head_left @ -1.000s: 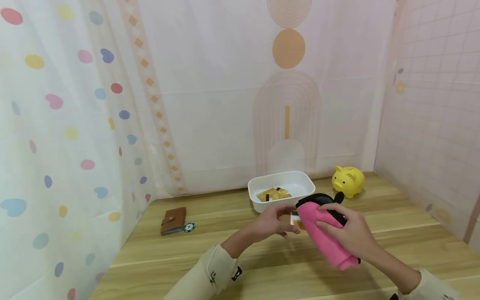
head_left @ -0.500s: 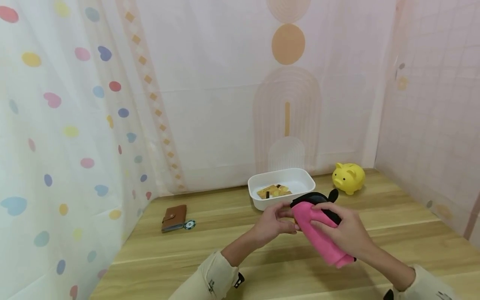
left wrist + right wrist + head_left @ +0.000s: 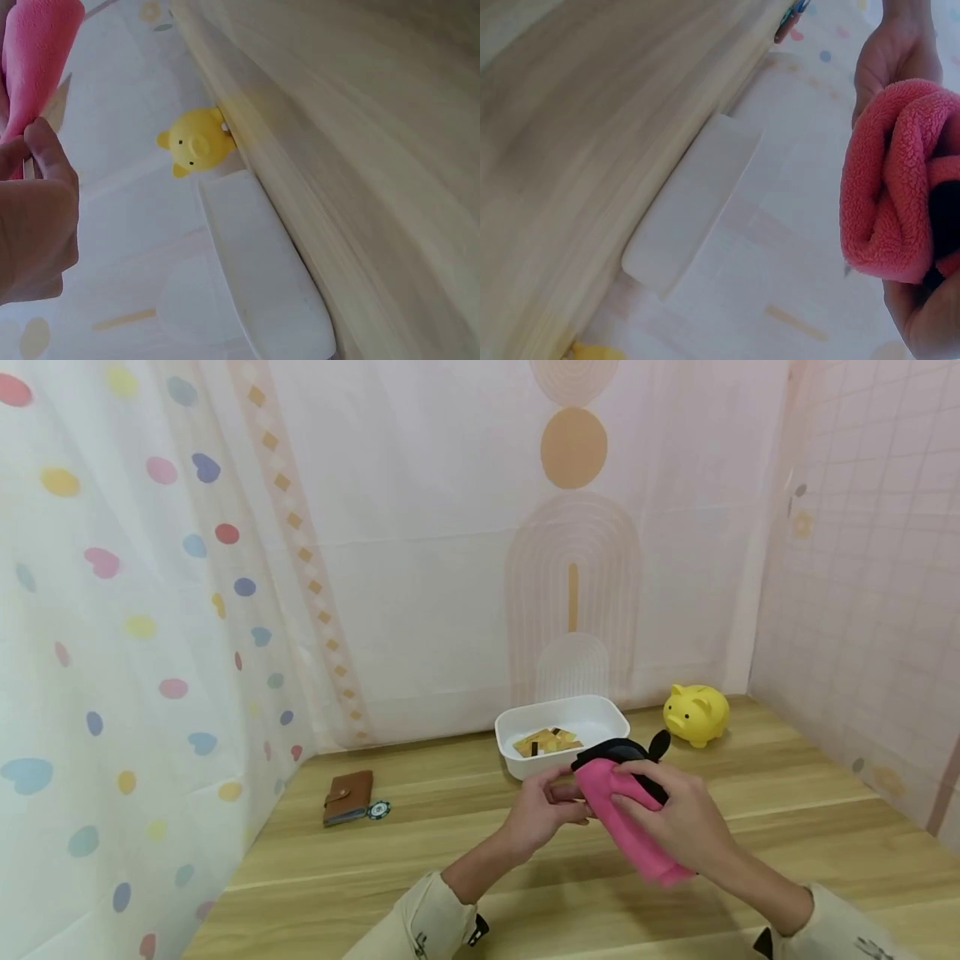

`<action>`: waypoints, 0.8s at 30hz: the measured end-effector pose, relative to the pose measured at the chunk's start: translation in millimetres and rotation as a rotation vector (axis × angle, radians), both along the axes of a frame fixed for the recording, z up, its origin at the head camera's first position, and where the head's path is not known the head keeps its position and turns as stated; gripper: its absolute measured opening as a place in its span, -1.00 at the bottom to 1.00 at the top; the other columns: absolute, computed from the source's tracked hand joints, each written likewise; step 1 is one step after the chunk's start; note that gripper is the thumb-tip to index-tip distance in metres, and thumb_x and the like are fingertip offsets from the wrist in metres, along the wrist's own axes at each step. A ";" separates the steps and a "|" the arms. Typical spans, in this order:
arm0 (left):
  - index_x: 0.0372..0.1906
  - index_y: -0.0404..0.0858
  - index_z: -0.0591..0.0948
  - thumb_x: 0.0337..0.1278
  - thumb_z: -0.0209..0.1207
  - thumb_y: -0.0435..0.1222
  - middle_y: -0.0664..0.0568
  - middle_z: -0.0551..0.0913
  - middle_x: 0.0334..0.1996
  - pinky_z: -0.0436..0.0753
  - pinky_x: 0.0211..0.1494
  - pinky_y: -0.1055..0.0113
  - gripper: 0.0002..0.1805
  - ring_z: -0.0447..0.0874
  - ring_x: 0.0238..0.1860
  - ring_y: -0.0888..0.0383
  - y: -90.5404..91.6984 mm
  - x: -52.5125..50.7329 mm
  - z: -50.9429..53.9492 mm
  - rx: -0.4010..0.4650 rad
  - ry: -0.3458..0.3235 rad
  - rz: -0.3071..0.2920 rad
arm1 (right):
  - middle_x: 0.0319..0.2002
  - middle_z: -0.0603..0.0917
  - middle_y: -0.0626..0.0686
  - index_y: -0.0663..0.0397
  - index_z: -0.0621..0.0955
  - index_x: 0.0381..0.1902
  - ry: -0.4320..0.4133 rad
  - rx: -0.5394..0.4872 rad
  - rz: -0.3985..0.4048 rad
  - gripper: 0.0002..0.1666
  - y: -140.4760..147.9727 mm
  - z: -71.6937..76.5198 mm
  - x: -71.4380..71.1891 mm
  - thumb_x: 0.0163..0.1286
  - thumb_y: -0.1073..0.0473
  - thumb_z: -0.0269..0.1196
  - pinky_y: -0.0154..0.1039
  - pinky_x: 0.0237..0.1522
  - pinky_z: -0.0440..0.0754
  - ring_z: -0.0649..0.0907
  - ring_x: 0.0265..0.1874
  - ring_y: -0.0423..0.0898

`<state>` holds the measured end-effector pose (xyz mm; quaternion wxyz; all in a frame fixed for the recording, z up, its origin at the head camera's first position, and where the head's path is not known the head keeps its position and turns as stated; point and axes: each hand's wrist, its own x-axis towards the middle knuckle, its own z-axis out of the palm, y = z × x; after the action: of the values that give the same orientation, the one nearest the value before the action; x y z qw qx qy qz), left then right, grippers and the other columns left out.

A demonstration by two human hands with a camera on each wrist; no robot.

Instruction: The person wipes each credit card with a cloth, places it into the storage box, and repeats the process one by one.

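Note:
My right hand (image 3: pixel 690 822) grips a pink plush pouch (image 3: pixel 628 831) with black trim and a small black ear-like tab, tilted above the table. At the pouch's upper left edge, my left hand (image 3: pixel 536 814) pinches a thin card (image 3: pixel 30 168) between thumb and fingers. Only a sliver of that card's edge shows in the left wrist view; the pouch and fingers cover the rest. The right wrist view shows the folded pink fleece (image 3: pixel 889 187) up close, with the right hand's thumb side below it.
Behind the hands stands a white bin (image 3: pixel 513 766) with several gold cards (image 3: pixel 551 742) inside. A yellow piggy bank (image 3: pixel 697 716) is at the back right. On the left of the wooden table (image 3: pixel 300 885) lie a brown card wallet (image 3: pixel 348 797) and a poker chip (image 3: pixel 378 810).
Both hands and the pouch have shifted slightly left and up. The card, visible between left hand and pouch earlier, is now hidden in the head view.

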<state>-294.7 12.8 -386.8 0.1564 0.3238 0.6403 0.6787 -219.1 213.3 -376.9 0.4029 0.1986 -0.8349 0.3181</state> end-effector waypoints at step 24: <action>0.26 -0.48 0.43 0.08 0.22 -0.66 -0.46 0.65 -0.09 0.69 -0.25 0.35 -0.43 0.74 -0.29 0.24 -10.9 8.6 9.0 0.107 -0.007 0.061 | -0.25 0.78 0.02 0.09 0.71 -0.15 0.019 -0.021 -0.077 -0.59 21.8 9.3 -0.2 0.00 0.37 0.54 -0.58 -0.44 0.50 0.61 -0.45 -0.25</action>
<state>-286.0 1.9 -377.8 0.1203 0.3096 0.6123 0.7175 -219.3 235.1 -367.6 0.4248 0.1653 -0.8346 0.3093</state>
